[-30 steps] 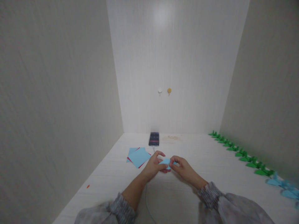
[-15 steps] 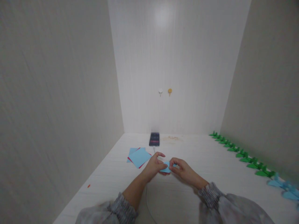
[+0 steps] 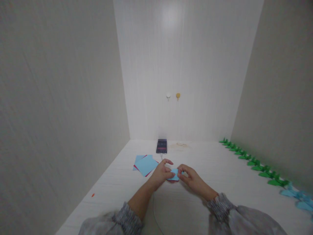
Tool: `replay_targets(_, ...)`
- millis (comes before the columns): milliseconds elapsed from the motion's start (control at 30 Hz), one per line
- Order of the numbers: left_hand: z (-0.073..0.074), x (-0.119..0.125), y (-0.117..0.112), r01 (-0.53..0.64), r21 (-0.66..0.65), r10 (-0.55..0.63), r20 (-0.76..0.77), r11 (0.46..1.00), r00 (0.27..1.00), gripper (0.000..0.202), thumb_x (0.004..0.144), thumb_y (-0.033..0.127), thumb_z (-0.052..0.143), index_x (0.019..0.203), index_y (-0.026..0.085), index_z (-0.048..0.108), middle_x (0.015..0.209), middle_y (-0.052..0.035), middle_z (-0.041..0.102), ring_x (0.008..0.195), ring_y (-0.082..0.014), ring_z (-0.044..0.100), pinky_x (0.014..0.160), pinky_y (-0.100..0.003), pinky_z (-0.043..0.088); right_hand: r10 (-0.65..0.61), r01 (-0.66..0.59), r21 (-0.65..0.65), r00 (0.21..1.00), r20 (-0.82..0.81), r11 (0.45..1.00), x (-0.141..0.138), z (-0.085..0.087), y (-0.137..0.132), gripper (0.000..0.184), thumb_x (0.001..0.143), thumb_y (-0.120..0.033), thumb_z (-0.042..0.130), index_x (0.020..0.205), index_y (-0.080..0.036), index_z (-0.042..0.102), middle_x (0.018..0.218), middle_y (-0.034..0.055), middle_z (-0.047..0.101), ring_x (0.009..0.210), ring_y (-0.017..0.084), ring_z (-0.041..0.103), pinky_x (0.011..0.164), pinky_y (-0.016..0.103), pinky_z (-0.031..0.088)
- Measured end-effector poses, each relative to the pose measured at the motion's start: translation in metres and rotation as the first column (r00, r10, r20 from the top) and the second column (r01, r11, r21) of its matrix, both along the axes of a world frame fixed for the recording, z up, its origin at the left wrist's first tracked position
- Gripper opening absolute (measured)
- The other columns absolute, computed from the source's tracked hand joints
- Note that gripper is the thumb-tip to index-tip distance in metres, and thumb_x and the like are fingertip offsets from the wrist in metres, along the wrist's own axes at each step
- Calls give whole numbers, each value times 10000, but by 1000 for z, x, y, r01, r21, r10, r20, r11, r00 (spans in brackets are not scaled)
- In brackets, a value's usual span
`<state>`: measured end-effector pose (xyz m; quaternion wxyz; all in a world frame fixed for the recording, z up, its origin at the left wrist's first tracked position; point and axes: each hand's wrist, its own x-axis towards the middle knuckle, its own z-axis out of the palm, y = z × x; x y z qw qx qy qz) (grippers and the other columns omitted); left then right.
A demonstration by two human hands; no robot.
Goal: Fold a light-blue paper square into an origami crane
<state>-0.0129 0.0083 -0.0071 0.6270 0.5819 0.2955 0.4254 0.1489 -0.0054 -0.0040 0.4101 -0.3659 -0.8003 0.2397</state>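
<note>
My left hand [image 3: 161, 173] and my right hand [image 3: 192, 178] meet above the white table [image 3: 220, 169], both pinching a small folded piece of light blue paper [image 3: 174, 174]. The fingers of each hand are curled onto the paper from its two sides. Most of the paper is hidden between the fingers. Both forearms wear grey patterned sleeves.
A stack of blue and red paper squares [image 3: 144, 164] lies left of my hands. A phone [image 3: 161, 146] stands at the back with a cable running toward me. Green folded paper figures [image 3: 251, 161] line the right wall, then light blue ones [image 3: 297, 195]. A tiny red scrap [image 3: 92, 195] lies near the left wall.
My hands have shifted slightly on the blue paper, pressing it closer together; the paper shows less than before. Nothing else has moved.
</note>
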Motion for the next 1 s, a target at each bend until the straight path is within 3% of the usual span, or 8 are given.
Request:
replay_targets(300,1,0,-3,73,3,-73,2,997,997,468,568,183,596,942,160,316,544,7,602,464,-144,570,479,-254,432,-2,2,-56,1000,1,998,1,5,-2,150,733,-277,456,653,-158,500,675,8,536,669,134,482,643,245,370)
replay_targets(533,-4,1,0,-11,-22,11,2,1000,1000,496,542,234,646,906,168,316,509,30,576,488,-154,578,528,-298,451,44,-43,-98,999,7,994,2,9,-4,144,728,-300,475,689,-165,510,719,8,545,705,139,489,657,245,368)
replay_targets(800,0,3,-3,-26,-8,26,5,1000,1000,475,545,234,645,884,168,319,496,45,563,454,-126,560,524,-287,451,109,-111,-91,994,-23,990,2,10,-4,194,737,-334,472,672,-165,543,770,23,546,742,137,492,701,247,365)
replay_targets(1000,1,4,-2,-3,-23,3,10,1000,1000,497,530,226,651,886,164,309,527,30,578,490,-140,574,548,-306,451,81,-84,-72,996,-37,994,1,8,-1,245,745,-350,448,621,-161,543,766,29,546,737,139,495,699,253,371)
